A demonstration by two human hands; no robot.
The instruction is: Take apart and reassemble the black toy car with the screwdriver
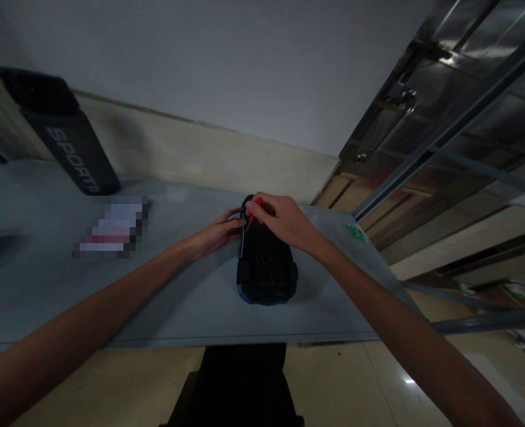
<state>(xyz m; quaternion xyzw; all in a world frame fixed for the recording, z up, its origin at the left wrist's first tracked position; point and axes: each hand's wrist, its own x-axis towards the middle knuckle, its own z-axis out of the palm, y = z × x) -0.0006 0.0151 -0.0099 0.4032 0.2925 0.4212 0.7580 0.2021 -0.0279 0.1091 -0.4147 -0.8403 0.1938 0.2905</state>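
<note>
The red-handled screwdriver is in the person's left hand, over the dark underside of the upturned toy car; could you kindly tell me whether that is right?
Not quite: the head view shows the red-handled screwdriver in the right hand, not the left hand. It is indeed over the dark underside of the upturned toy car.

1. A single head-worn camera looks forward and down over the bench (191, 323) from above its near edge.
2. It sits fairly near: the left fingers (231, 224) and right fingers (269, 197) lie close to mid-view.
3. The wide view reaches up to the wall (227, 71) behind the bench and down to the floor (346, 379).
</note>
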